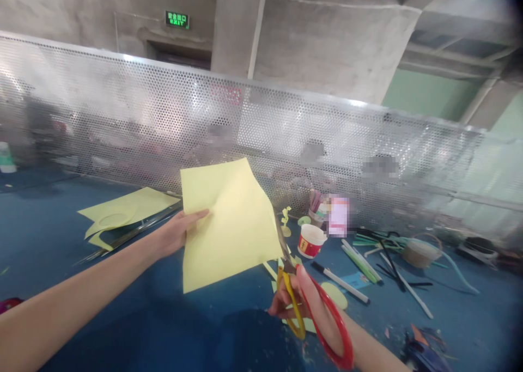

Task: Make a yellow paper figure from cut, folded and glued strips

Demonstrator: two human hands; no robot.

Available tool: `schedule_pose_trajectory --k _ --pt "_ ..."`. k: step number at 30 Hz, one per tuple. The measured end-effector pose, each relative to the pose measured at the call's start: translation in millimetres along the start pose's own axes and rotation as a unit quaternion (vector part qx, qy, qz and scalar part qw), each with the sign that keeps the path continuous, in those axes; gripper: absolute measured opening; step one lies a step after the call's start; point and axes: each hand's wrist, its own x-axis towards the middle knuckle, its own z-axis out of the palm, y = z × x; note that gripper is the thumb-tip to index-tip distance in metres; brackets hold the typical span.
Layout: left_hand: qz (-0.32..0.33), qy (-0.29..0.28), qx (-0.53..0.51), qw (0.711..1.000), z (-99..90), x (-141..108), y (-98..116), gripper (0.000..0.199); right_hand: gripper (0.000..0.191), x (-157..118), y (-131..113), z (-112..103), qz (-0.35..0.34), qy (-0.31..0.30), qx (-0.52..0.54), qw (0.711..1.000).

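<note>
A yellow sheet of paper is held up over the blue table by my left hand, its index finger stretched across the front and the thumb hidden behind. My right hand grips scissors with one red and one yellow handle loop. The blades point up along the sheet's right edge, near its lower right corner. How far the blades are apart is hard to make out.
Cut yellow paper lies at the left. Beyond my right hand are a red and white paper cup, markers, pipe cleaners and a small basket. A perforated metal screen borders the table's far side.
</note>
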Motion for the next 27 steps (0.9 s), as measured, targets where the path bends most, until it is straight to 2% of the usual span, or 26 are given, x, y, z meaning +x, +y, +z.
schedule_pose_trajectory --k 3,7,10,14,19,23,27 --pt "-0.04 -0.012 -0.026 0.999 -7.0 0.6 4.2 0.038 0.065 2.6 5.7 -3.3 0.024 -0.023 -0.008 0.999" --pt "-0.032 -0.04 -0.072 0.996 -12.5 -2.2 6.9 0.037 0.063 0.6 5.1 -0.7 0.003 0.012 0.005 1.0" --pt "-0.046 -0.078 -0.086 0.992 -8.8 -6.0 7.1 0.035 0.063 -3.6 -2.6 4.4 -0.014 0.027 0.022 0.999" --pt "-0.077 -0.085 -0.047 0.992 2.5 -10.5 5.1 0.031 0.064 -6.7 -9.8 8.1 -0.004 0.043 -0.017 0.999" --pt "-0.037 -0.076 0.005 0.996 11.6 -14.2 5.7 0.031 0.062 -5.2 -6.7 4.4 0.005 0.036 0.014 0.999" --pt "-0.033 -0.09 0.025 0.995 12.7 -17.9 11.9 0.031 0.063 -3.3 -4.1 0.7 0.016 0.017 0.043 0.999" --pt "-0.035 -0.09 0.033 0.995 12.1 -20.1 14.4 0.031 0.063 -4.5 -5.1 1.0 -0.003 0.018 0.037 0.999"
